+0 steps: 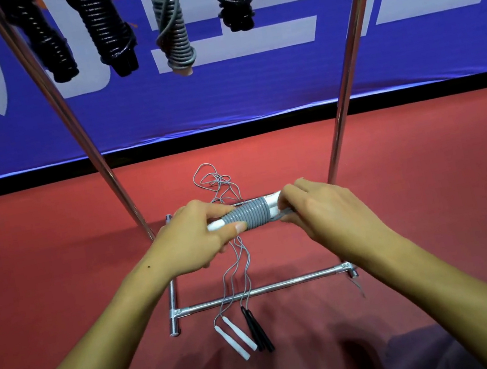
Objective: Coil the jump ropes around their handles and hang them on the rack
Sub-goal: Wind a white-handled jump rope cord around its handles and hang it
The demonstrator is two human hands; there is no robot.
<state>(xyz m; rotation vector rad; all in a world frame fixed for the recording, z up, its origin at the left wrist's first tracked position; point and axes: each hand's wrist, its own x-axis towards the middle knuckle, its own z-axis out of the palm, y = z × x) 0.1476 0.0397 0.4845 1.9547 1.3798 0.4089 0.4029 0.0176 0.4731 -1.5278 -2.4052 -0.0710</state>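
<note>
Red sports flooring (52,250) runs up to a blue banner (250,85) with large pale lettering, and a chrome rack (264,289) stands on it, its two uprights rising out of the head view. Both hands hold a pair of white handles (273,203) level above the rack's base, with grey rope (246,216) wound round them in tight turns. The left hand (193,238) has its fingers curled round one end, thumb lying along the coil; the right hand (311,208) pinches the other end, where the rope meets the handles. Loose grey rope trails down to the floor. Near the front bar lie two more ropes — one with white handles (235,337), one with black handles (257,328). Four coiled ropes hang from above — three black (107,29), one grey (173,24).
</note>
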